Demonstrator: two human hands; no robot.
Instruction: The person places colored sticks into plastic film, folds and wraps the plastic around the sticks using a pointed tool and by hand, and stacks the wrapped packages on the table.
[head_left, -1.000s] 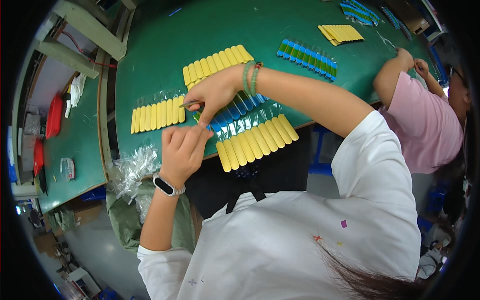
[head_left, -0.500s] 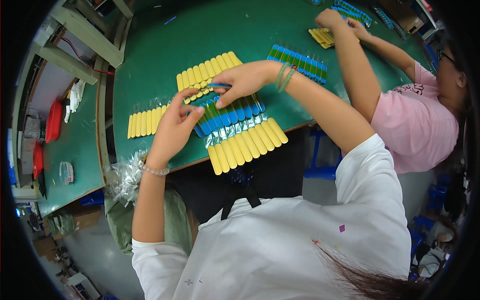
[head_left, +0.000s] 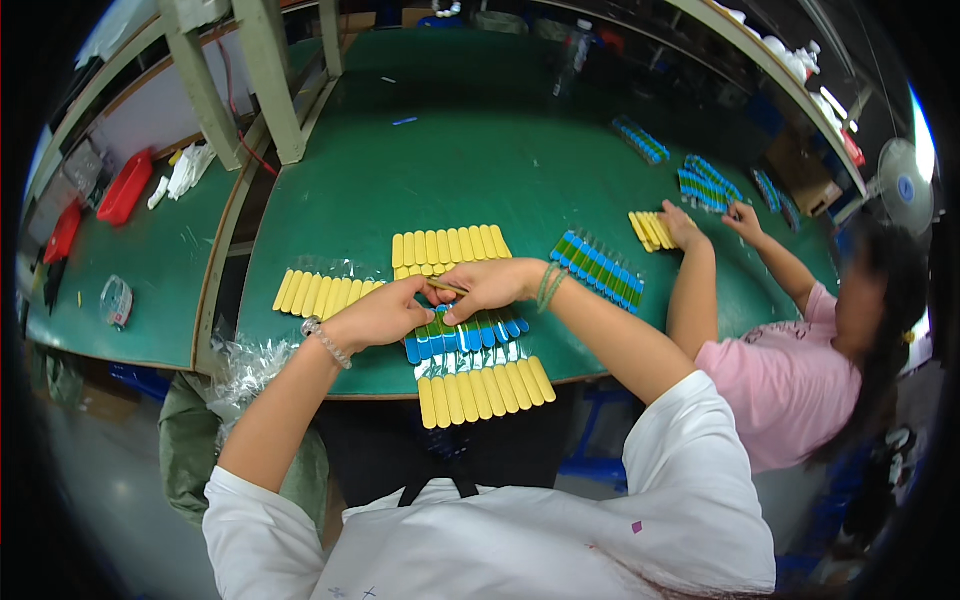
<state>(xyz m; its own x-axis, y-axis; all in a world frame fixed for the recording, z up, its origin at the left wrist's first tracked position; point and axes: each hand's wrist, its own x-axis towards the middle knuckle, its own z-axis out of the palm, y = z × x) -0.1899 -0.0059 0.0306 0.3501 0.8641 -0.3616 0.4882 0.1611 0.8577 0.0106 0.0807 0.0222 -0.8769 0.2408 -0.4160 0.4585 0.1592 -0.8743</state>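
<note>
A strip of clear plastic sleeves hangs over the table's front edge. It holds several flat, round-ended sticks like small nail files: blue and green files (head_left: 465, 338) in one row, yellow files (head_left: 485, 390) in the row below. Above the strip, my right hand (head_left: 490, 287) pinches a thin nail file (head_left: 447, 286), seen nearly edge-on. My left hand (head_left: 378, 318) meets it from the left, thumb and fingers closed by the strip's upper left end; what they grip is hidden. Just beyond my fingers lie more yellow files (head_left: 450, 243), partly covered by my hands.
Left of my hands lies a sleeved row of yellow files (head_left: 320, 293); to the right, a blue and green row (head_left: 600, 270). Crumpled clear plastic (head_left: 250, 365) sits at the front left edge. A co-worker in pink (head_left: 775, 385) handles yellow files (head_left: 650, 231) on the right.
The view has tilted up, showing more of the far table. My hands have come closer together, and my left fingers have closed. The co-worker's hands have moved apart.
</note>
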